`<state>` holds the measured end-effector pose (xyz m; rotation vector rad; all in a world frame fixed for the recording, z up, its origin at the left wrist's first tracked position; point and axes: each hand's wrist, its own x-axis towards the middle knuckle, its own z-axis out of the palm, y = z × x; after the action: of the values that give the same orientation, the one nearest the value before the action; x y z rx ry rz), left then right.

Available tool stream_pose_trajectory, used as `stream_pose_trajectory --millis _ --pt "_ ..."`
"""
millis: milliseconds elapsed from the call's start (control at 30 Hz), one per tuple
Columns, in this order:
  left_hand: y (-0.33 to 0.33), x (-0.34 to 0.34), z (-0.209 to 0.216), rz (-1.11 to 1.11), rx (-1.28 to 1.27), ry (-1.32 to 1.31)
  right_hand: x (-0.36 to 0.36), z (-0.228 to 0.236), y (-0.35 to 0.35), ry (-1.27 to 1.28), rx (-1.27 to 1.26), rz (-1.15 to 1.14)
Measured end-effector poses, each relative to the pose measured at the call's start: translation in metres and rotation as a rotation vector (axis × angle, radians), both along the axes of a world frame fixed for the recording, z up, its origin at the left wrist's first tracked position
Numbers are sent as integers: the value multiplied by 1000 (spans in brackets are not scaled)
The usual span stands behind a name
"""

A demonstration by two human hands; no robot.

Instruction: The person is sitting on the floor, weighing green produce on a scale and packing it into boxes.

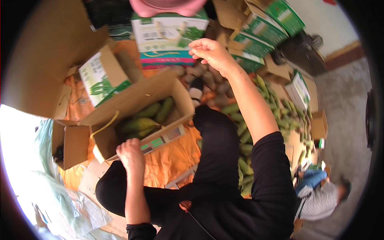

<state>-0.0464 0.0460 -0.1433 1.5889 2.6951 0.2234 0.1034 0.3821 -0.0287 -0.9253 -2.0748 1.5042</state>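
Note:
An open brown cardboard box [138, 98] stands in front of me, with several long green gourd-like vegetables [138, 126] lying inside. My left hand [131, 154] is at its near left rim, fingers curled over the edge. A yellowish cord handle [107, 124] hangs on the box's left end. Beneath the box's near side shows what looks like a scale with a lit green display [157, 143]. My right hand [208, 52] is raised past the box, fingers loosely stretched, holding nothing visible. It is nearest to a white and green printed carton [168, 34].
Many green vegetables [276, 106] are heaped to my right, with roundish brown produce [208, 78] beyond the box. More green cartons [256, 36] stand far right. A pink plastic item [166, 6] tops the far carton. Another person [320, 200] is at lower right. Orange sheeting [166, 168] covers the ground.

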Motion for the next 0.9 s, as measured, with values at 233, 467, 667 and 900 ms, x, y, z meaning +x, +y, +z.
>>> stream_pose_trajectory --millis 233,467,667,900 --pt "6 12 0 5 4 -16 200 -120 -49 -126 -119 -466" --pt "0 8 -11 -60 27 13 334 -324 -191 -667 336 -309" --pt "4 4 -20 -88 -20 32 357 -314 -274 -880 -208 -530" --pt "6 5 -12 -88 29 -38 390 -252 -249 -937 249 -964"
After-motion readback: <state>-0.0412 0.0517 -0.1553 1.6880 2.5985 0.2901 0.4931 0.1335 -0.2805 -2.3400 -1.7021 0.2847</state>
